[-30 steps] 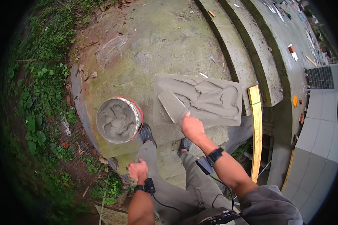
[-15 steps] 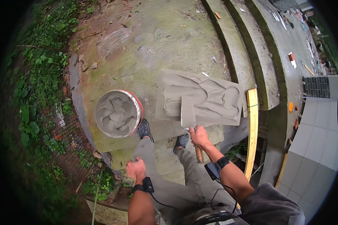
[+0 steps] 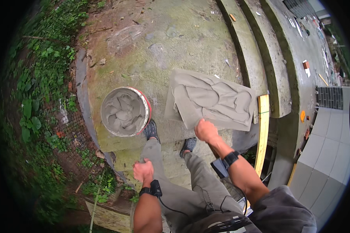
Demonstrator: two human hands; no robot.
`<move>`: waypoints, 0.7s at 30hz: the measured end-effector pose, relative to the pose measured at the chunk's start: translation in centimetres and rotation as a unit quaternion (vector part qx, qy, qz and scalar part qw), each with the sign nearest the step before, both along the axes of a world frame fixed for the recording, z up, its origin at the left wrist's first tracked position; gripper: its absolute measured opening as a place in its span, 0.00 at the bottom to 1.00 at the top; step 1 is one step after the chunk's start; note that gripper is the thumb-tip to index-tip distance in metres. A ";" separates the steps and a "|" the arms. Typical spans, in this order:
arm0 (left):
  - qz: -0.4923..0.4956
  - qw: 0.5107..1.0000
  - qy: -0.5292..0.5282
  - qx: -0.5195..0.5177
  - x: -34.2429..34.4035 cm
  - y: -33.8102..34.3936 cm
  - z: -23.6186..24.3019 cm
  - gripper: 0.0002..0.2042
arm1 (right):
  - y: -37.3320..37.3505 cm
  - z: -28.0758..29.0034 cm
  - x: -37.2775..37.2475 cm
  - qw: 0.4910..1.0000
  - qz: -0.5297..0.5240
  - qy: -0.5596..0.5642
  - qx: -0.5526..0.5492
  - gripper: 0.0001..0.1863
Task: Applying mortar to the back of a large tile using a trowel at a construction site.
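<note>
My right hand (image 3: 207,131) grips a trowel, whose flat blade (image 3: 188,112) lies against the left part of a grey mortar layer (image 3: 202,96). The handle is mostly hidden behind my hand and forearm. Under the mortar is a rectangular slab (image 3: 169,106), its bare margins showing, set at a slight slant on the concrete. Mortar stands in wavy ridges across its middle and right. In front of my left knee, my left hand (image 3: 143,170) is closed in a fist with nothing seen in it. A white and red bucket (image 3: 147,110) of grey mortar stands left of the slab.
Concrete steps (image 3: 256,58) rise at the right. A yellow wooden plank (image 3: 263,134) leans beside the slab's right end. My shoes (image 3: 151,130) stand just below the bucket and slab. Green plants and netting (image 3: 79,155) border the left edge. Pale tiles or panels (image 3: 326,143) lie far right.
The trowel blade has swung from the slab's lower middle to its left part, tilting up to the left and reshaping the mortar there. My left hand stays closed. The whole view has shifted slightly.
</note>
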State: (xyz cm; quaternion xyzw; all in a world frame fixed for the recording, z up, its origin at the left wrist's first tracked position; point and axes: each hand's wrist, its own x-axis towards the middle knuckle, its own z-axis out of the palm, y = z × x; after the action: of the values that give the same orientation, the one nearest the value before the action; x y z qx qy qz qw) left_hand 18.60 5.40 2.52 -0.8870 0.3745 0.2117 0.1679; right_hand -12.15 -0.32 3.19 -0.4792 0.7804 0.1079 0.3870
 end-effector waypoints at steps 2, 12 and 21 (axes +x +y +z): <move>0.007 1.000 0.004 -0.002 -0.1 0.1 -0.2 0.23 | 2.0 1.1 0.6 0.994 -0.083 -0.066 0.009 0.23; 0.007 1.000 0.020 0.009 -0.4 -0.1 -0.2 0.26 | 8.6 -1.4 1.0 0.979 0.100 0.176 -0.033 0.14; -0.012 1.000 0.009 -0.004 -0.2 0.2 -0.7 0.25 | 8.1 2.1 0.5 0.987 -0.142 -0.015 -0.070 0.22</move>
State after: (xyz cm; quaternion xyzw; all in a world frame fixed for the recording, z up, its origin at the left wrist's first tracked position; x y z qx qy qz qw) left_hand 18.36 5.59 1.78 -0.8814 0.3873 0.2157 0.1632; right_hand -11.69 7.80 5.32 -0.3908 0.8403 -0.0098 0.3756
